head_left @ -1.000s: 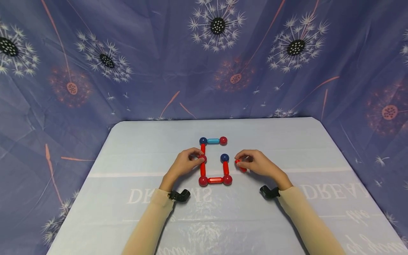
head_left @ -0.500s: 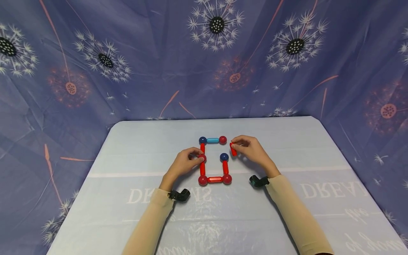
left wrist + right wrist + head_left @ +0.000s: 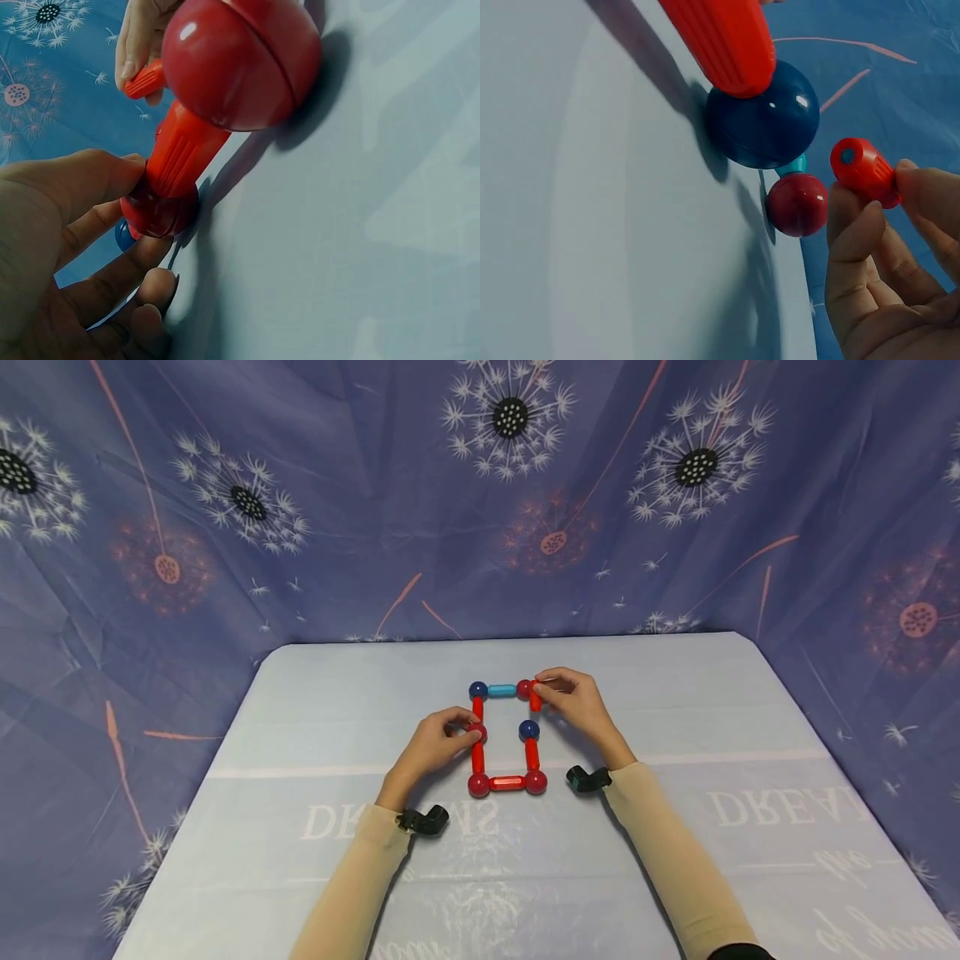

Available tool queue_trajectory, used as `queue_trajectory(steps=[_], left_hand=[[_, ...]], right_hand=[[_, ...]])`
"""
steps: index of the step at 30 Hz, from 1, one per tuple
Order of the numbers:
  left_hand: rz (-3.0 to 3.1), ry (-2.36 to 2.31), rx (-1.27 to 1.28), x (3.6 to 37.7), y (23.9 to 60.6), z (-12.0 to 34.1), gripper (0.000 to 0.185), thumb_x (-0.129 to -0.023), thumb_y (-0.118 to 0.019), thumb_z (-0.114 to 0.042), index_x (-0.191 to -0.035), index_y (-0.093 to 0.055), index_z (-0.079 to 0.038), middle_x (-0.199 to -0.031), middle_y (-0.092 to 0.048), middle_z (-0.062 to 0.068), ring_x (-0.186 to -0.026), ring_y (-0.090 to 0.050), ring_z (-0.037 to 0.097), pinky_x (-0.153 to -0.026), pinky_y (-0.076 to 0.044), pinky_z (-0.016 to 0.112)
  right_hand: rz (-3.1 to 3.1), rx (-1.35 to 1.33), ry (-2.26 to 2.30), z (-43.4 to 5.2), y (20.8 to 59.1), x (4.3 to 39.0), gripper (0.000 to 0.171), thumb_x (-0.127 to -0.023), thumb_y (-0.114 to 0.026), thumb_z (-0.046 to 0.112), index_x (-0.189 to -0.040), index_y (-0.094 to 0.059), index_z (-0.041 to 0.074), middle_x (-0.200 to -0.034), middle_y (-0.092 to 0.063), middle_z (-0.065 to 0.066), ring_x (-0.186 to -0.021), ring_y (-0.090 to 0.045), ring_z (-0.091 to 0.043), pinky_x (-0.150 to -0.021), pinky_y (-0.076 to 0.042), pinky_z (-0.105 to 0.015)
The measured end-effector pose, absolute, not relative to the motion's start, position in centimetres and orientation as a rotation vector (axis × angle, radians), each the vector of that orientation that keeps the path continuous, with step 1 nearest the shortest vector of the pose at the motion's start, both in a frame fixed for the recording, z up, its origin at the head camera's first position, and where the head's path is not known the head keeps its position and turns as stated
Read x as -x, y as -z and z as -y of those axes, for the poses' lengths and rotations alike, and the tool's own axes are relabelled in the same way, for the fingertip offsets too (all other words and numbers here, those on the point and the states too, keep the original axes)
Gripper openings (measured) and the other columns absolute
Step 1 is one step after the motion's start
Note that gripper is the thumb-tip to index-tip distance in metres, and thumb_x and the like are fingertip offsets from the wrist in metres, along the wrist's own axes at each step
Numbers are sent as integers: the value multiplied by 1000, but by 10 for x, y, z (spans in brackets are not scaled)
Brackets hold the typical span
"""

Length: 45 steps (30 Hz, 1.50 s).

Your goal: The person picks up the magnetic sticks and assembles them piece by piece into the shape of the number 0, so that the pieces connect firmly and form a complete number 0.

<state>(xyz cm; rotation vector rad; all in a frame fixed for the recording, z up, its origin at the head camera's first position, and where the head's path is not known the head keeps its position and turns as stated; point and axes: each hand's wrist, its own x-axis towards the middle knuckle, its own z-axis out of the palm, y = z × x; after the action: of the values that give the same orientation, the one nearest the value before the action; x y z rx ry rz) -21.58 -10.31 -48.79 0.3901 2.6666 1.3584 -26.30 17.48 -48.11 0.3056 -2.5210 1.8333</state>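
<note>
Magnetic rods and balls form a rectangular outline with a gap on its right side. My left hand (image 3: 437, 743) holds the red ball (image 3: 159, 216) midway along the left side, thumb above and fingers below. Between thumb and fingers, my right hand (image 3: 573, 700) pinches a short red magnetic rod (image 3: 862, 172), whose round metal end shows in the right wrist view. In the head view that rod overlaps the edge of the far right red ball (image 3: 524, 690). Nearer, a blue ball (image 3: 528, 729) tops the red rod (image 3: 532, 754) on the right side.
A light blue rod (image 3: 502, 691) joins the far blue ball (image 3: 478, 691) to the far red ball. Red balls (image 3: 478, 785) mark the near corners, linked by a red rod (image 3: 507, 783). Beyond the white-covered table (image 3: 337, 693) hangs a dandelion-print cloth (image 3: 360, 527).
My right hand has carried the red rod from right of the near blue ball, away from me and leftward, up to the far red ball. The left hand has stayed on its ball.
</note>
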Motion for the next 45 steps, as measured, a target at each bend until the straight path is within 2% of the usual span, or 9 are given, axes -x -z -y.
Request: queue_trajectory(steps=[3,6,13,18,21,27,37,45], left_hand=[[-2677,-1357,-391,216,487,103,21,-87,-72,-28,-107,-68,-21,-100,-67,-3,-76,-54,17,-69,-46,28],[-2684,-1361,-396,217,487,103,21,-87,-71,-28,-107,-68,-21,-100,-67,-3,-77,-55,17,-69,-46,29],[-2676,-1341,-374,216,488,104,22,-87,-71,-30,-108,-68,-22,-100,-67,-3,-77,-54,17,-68,-46,29],[-2683,-1348,-374,216,489,103,22,-87,-71,-29,-108,-68,-21,-99,-67,-3,-78,-55,18,-70,-46,29],[-2687,-1344,-378,216,489,103,22,-87,-71,-28,-108,-68,-21,-99,-67,-3,-77,-54,17,-69,-46,29],[-2683,-1343,-387,216,489,104,22,-87,-72,-27,-108,-68,-20,-98,-68,-2,-76,-54,16,-68,-45,28],[-2698,-1326,-372,216,485,104,23,-87,-72,-29,-108,-68,-21,-98,-67,-3,-78,-54,16,-69,-45,28],[-2691,-1326,-374,214,488,104,23,-87,-71,-30,-108,-68,-21,-98,-67,-3,-77,-54,16,-69,-45,29]], right_hand=[[2517,-281,-1868,-173,482,263,29,-88,-71,26,-112,-69,8,-104,-71,-16,-81,-68,-24,-66,-57,-35],[2504,-286,-1895,-171,481,263,30,-88,-71,23,-112,-68,6,-105,-70,-18,-81,-69,-21,-69,-58,-39],[2506,-287,-1905,-167,485,262,26,-87,-72,20,-110,-69,7,-102,-71,-16,-77,-69,-18,-70,-58,-44],[2505,-309,-1939,-165,483,260,27,-89,-70,14,-112,-67,1,-104,-70,-22,-82,-68,-35,-72,-56,-51],[2524,-299,-1945,-165,484,260,30,-89,-70,15,-115,-67,0,-106,-69,-24,-84,-66,-40,-74,-55,-52],[2582,-280,-1881,-164,491,261,30,-87,-72,25,-112,-69,8,-101,-71,-17,-74,-68,-25,-68,-58,-40],[2647,-274,-1862,-163,489,261,28,-89,-70,25,-114,-68,13,-106,-70,-13,-82,-69,-20,-67,-58,-34],[2700,-301,-1824,-164,493,259,28,-91,-68,25,-116,-66,13,-102,-70,-16,-66,-68,-22,-62,-57,-34]])
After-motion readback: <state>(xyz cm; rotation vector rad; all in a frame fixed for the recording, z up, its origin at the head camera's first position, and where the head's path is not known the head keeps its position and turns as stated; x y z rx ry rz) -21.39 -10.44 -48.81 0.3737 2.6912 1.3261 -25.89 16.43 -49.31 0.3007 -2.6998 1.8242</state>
